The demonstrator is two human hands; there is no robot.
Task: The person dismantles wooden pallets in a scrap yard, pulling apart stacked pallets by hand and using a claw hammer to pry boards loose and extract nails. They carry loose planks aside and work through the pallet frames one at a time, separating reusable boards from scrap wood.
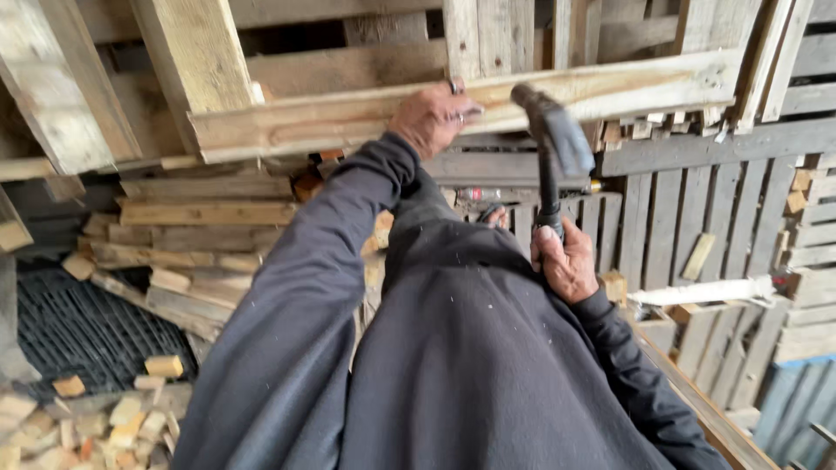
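My left hand [431,117] rests on a long pale wooden board [348,117] that lies across the top of a pallet, fingers pinching a small nail [455,86] upright on it. My right hand [564,261] grips the black handle of a hammer [550,139], its dark head raised just right of the nail, close to the board's edge. Both arms wear dark sleeves, and my dark top fills the lower middle of the view.
Stacked wooden pallets [697,218] stand behind and to the right. Piled boards [192,235] lie at the left, with several small wood blocks [113,418] scattered on the floor by a black grid mat [78,331]. A blue pallet [797,409] sits at the lower right.
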